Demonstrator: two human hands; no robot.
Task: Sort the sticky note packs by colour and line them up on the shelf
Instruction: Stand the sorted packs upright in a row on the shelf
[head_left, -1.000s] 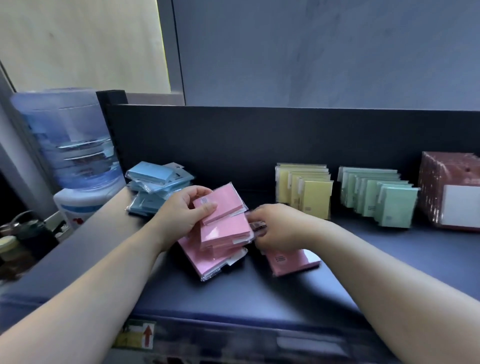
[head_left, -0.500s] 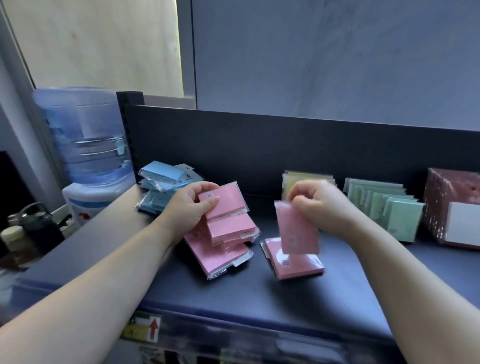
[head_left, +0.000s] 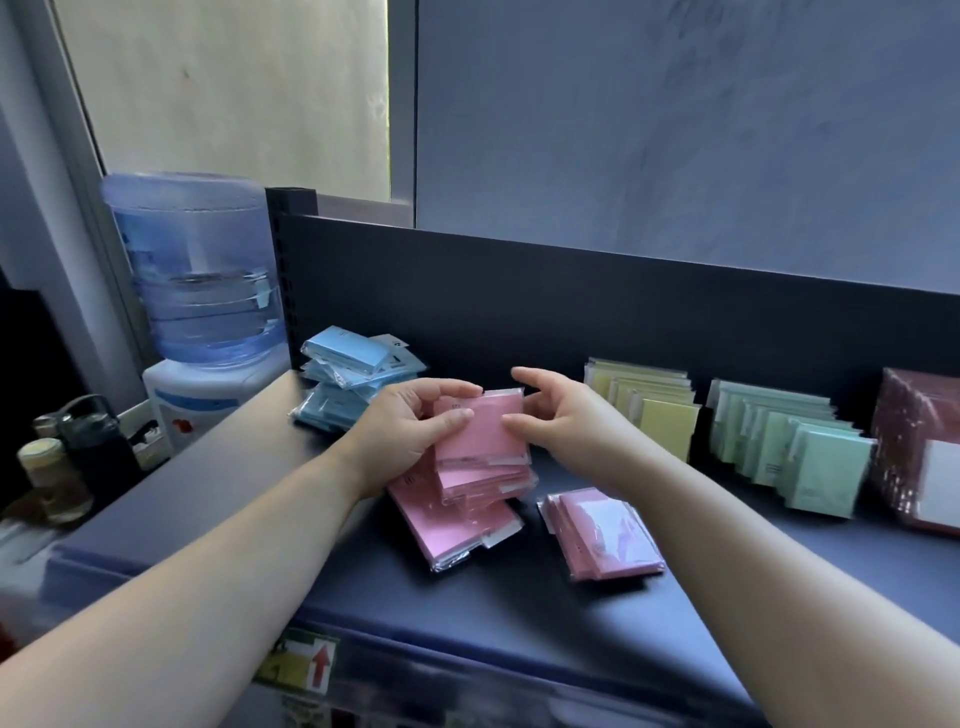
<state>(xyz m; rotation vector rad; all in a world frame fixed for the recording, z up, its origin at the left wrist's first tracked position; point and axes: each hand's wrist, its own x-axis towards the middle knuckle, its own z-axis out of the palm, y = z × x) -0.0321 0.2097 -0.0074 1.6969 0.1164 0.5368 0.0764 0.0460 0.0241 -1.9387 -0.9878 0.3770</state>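
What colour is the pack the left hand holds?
Pink. The pack in the left hand shows best in the head view.

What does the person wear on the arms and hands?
Nothing that shows. The left forearm and the right forearm are bare to the picture's edge, with no sleeve in view. The left hand and the right hand show no glove, ring, watch or bracelet.

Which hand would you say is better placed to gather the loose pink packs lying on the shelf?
Right. The right hand is open and nearer the loose pink packs, while the left hand grips the pink stack.
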